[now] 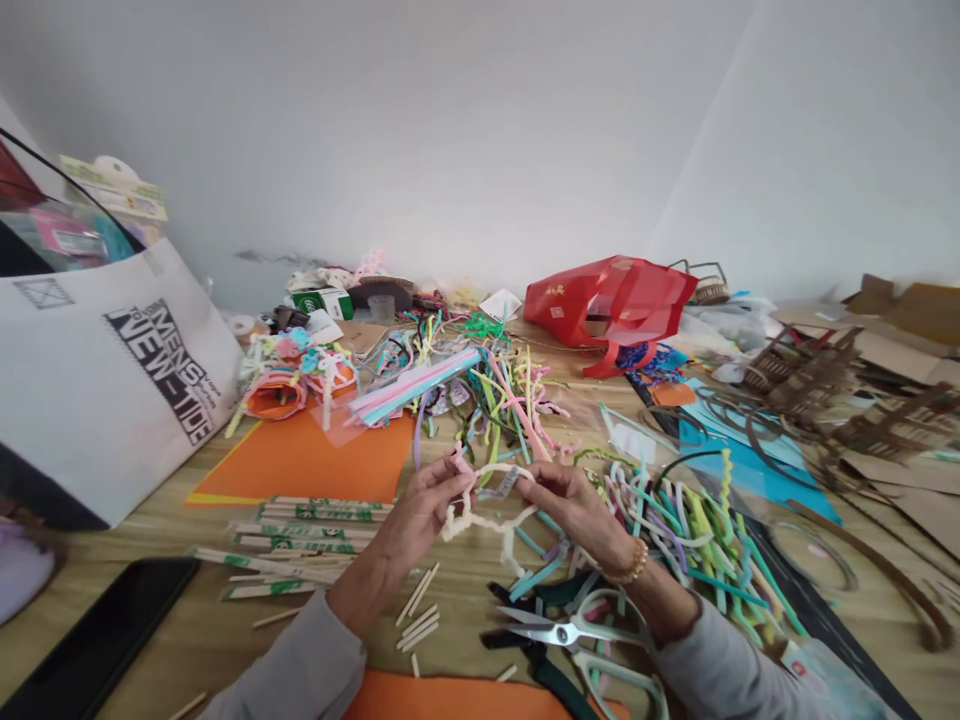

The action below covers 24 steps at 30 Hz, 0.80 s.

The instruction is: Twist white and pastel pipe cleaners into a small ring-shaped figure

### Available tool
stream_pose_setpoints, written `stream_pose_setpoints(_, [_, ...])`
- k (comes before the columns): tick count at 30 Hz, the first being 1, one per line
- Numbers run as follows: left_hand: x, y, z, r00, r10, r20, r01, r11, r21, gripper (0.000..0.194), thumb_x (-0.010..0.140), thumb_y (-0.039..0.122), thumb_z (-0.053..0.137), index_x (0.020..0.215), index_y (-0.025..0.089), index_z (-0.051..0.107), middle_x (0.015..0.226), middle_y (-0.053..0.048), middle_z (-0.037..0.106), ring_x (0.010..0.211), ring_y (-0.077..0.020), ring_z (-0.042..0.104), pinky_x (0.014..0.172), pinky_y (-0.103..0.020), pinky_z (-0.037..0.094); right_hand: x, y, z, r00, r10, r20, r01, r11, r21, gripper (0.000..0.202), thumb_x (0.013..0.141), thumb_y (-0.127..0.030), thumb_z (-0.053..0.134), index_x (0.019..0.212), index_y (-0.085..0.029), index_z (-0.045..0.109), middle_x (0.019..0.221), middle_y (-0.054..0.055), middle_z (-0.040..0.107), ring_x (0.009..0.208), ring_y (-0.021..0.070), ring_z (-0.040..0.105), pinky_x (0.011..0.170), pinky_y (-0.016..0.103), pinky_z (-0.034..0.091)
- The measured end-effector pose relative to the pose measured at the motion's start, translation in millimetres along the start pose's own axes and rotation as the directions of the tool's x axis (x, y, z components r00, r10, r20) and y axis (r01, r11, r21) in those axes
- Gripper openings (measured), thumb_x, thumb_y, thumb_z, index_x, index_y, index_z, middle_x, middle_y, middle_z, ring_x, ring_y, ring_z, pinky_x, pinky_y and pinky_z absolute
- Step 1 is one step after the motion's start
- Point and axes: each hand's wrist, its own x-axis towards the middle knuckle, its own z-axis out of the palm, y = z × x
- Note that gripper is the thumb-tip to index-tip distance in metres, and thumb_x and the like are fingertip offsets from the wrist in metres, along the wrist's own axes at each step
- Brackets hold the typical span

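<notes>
A cream, fuzzy pipe-cleaner piece [484, 520], bent into a wavy loop, hangs between my two hands above the table's middle. My left hand [429, 505] pinches its left side, where a pink twisted bit [461, 462] stands up. On the right side, my right hand [566, 502] closes its fingers on the same loop. A greyish piece [504, 484] lies across the loop's top near my right fingers. Below my right hand, white-handled scissors [566, 632] rest partly over dark-handled pliers [544, 655].
Wrapped chopsticks [315, 535] and a black phone [97, 635] lie left. Colourful pipe cleaners [697, 540] are heaped right. Orange sheets [307, 455], a white bag [112, 370], a red bag [611, 300] and woven baskets [892, 415] surround the work area. Short sticks [418, 628] lie in front.
</notes>
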Motion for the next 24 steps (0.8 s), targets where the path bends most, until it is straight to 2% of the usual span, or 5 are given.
stream_pose_setpoints(5, [0,-2,-1.0,0.999,-0.028,0.035,0.029,1.0,-0.006,0.032,0.069,0.033,0.077,0.093,0.013,0.067,0.077,-0.004,0.067,0.059,-0.0111,0.059,0.053,-0.021,0.044,0,4,-1,0.998,0.055,-0.019,-0.056,0.998,-0.034,0.042,0.086,-0.055,0.052,0.074,-0.015,0.058,0.061,-0.002,0.05,0.053,0.0099,0.046,0.049,0.021,0.037])
stream_pose_setpoints(12, [1,-5,-5.2,0.995,-0.058,0.086,0.048,0.993,0.105,0.034,0.068,0.034,0.077,0.095,0.015,0.069,0.084,-0.006,0.07,0.06,-0.0125,0.06,0.052,-0.021,0.042,1,14,2,0.998,0.057,0.013,-0.055,0.996,-0.075,0.044,0.087,-0.055,0.052,0.069,-0.015,0.057,0.058,-0.002,0.048,0.048,0.0082,0.042,0.045,0.02,0.033])
stream_pose_setpoints(16, [0,-8,-4.4,0.998,-0.029,0.051,0.02,0.985,0.17,0.028,0.066,0.032,0.079,0.085,0.014,0.071,0.069,-0.003,0.066,0.054,-0.0107,0.055,0.05,-0.021,0.04,0,9,6,0.996,0.056,0.071,-0.053,0.998,-0.046,0.045,0.085,-0.056,0.054,0.068,-0.015,0.057,0.056,-0.003,0.046,0.048,0.008,0.04,0.044,0.02,0.03])
stream_pose_setpoints(20, [-1,-8,-2.2,1.0,0.002,0.008,-0.004,0.981,0.196,0.022,0.064,0.03,0.08,0.07,0.012,0.068,0.058,0.001,0.06,0.049,-0.008,0.049,0.047,-0.02,0.037,-2,-1,8,0.988,0.089,0.124,-0.093,0.995,0.025,0.048,0.086,-0.059,0.051,0.07,-0.015,0.061,0.057,-0.002,0.048,0.048,0.0086,0.043,0.045,0.02,0.032])
stream_pose_setpoints(24, [0,-8,-5.1,0.999,-0.031,0.011,0.029,0.989,0.142,0.024,0.062,0.03,0.08,0.068,0.012,0.065,0.058,0.002,0.059,0.046,-0.0072,0.048,0.046,-0.019,0.038,-2,-2,7,0.987,0.139,0.078,-0.152,0.968,0.2,0.048,0.085,-0.059,0.051,0.074,-0.015,0.066,0.064,0.001,0.056,0.054,0.0101,0.047,0.048,0.021,0.038])
